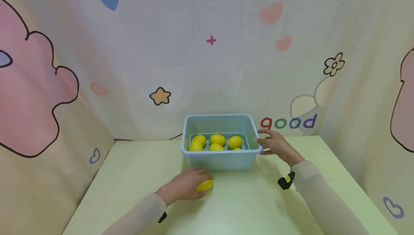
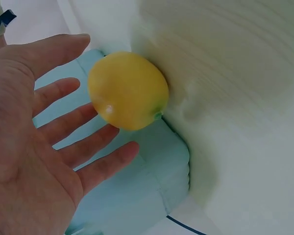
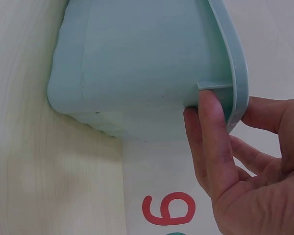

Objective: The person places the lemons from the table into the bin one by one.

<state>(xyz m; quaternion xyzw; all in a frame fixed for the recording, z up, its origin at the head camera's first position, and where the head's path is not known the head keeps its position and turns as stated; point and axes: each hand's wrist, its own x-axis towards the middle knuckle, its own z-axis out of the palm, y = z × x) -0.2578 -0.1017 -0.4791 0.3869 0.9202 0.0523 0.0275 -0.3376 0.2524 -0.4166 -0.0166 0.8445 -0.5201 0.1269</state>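
A yellow lemon (image 2: 128,90) with a greenish tip lies on the table in front of a light blue plastic bin (image 1: 223,160). My left hand (image 1: 185,185) reaches around this lemon from the left. In the left wrist view its fingers are spread and fairly straight, the fingertips close to the lemon; whether they press on it is unclear. My right hand (image 1: 276,145) holds the bin's right rim. The right wrist view has the thumb over the rim (image 3: 239,63) and the fingers (image 3: 216,132) beneath its lip, against the outer wall. Several lemons (image 1: 217,140) lie on the bin's floor.
The pale wooden table (image 1: 245,206) stretches around the bin. Behind it hangs a printed curtain (image 1: 223,77), with more curtain along both sides. The bin stands near the table's back edge. A small black device (image 1: 286,181) is strapped at the right wrist.
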